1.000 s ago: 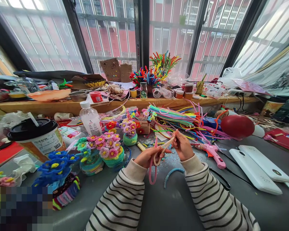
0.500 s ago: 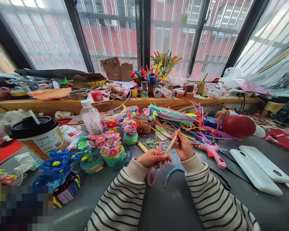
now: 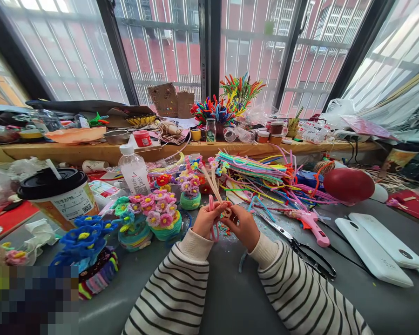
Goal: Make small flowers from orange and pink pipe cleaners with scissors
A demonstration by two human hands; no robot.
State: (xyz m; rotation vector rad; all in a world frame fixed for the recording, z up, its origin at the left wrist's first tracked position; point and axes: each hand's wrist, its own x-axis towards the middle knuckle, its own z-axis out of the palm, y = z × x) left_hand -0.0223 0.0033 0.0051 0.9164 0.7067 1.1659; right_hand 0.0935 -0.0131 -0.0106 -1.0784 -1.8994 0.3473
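My left hand (image 3: 206,217) and my right hand (image 3: 243,225) meet over the grey table (image 3: 237,298), both in striped sleeves. Together they pinch a cream pipe cleaner (image 3: 211,182) whose free ends stick up and away from me. A pink pipe cleaner (image 3: 212,228) loops down between the two hands, gripped by the left fingers. Both hands are closed around these stems. A blue pipe cleaner (image 3: 242,261) lies on the table under my right wrist.
Pipe-cleaner flower pots (image 3: 160,216) and a blue flower piece (image 3: 82,239) stand to the left. A lidded cup (image 3: 57,195) and a water bottle (image 3: 134,170) are behind them. Scissors (image 3: 300,249), a pink glue gun (image 3: 312,228), loose pipe cleaners (image 3: 261,170) and two white cases (image 3: 373,246) lie right.
My right hand moved left and closer to my left hand. The cream pipe cleaner swung from leaning right to pointing up and away, and the scissors became visible on the table.
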